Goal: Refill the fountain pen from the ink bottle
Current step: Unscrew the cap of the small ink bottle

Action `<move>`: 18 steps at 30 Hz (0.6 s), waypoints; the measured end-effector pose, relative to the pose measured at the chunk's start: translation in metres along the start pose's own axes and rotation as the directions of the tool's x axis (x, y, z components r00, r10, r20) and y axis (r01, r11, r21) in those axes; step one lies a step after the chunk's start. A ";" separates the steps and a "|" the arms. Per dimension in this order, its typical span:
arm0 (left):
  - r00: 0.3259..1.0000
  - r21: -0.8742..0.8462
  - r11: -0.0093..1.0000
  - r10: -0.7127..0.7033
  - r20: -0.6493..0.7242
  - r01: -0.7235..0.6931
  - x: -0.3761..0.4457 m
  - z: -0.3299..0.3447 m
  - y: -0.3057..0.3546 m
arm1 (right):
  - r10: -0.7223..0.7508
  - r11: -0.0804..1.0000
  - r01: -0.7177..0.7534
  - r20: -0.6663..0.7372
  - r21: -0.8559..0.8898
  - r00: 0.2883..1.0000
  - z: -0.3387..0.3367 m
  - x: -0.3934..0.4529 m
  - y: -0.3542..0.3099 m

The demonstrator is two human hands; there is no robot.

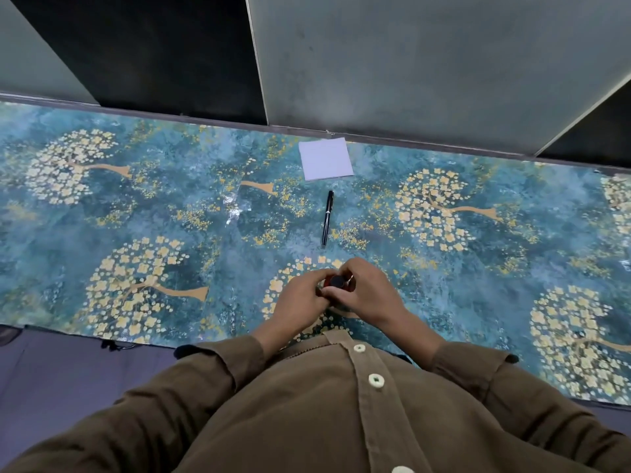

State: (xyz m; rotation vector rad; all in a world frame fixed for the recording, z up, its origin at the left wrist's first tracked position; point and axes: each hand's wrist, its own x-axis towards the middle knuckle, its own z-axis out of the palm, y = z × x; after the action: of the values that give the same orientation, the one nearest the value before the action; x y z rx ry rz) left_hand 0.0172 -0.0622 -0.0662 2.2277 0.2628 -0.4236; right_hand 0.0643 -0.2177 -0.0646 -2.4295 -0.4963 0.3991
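So nearest the body, both hands are bunched together low over the counter [102, 233], wrapped around the ink bottle [338, 285]. The left hand [300, 302] curls in on the bottle from its side, and the right hand [367, 293] has its fingers pinched in around the dark round cap [338, 280], which is about all of the bottle you can actually see. Looks to me like the cap is being worked loose, though I can't tell whether it's off yet since the fingers hide the neck.

The bit that matters for what comes next: the pen [327, 218] lies straight ahead of the hands, a little way off and not touching anything. Its long axis runs almost dead away from the person, near end pointing back at the hands, far end leaning slightly right. It's still capped, as far as I can make out. It sits close to the midline, maybe a hair nearer the right hand, so I'd guess that's the one to reach for it, straight forward, while the left steadies the bottle.

Just past the pen's far end there's a square of white paper [325, 159], near the counter's back edge.
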 end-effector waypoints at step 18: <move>1.000 -0.087 0.996 0.025 -0.009 -0.025 0.003 0.008 -0.007 | -0.093 0.994 0.087 0.091 0.066 0.991 -0.010 -0.001 0.005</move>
State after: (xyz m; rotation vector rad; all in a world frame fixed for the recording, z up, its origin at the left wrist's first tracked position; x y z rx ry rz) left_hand 0.0162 -0.0632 -0.0773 2.1452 0.2526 -0.3829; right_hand 0.0689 -0.2268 -0.0605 -2.3270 -0.6231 0.4846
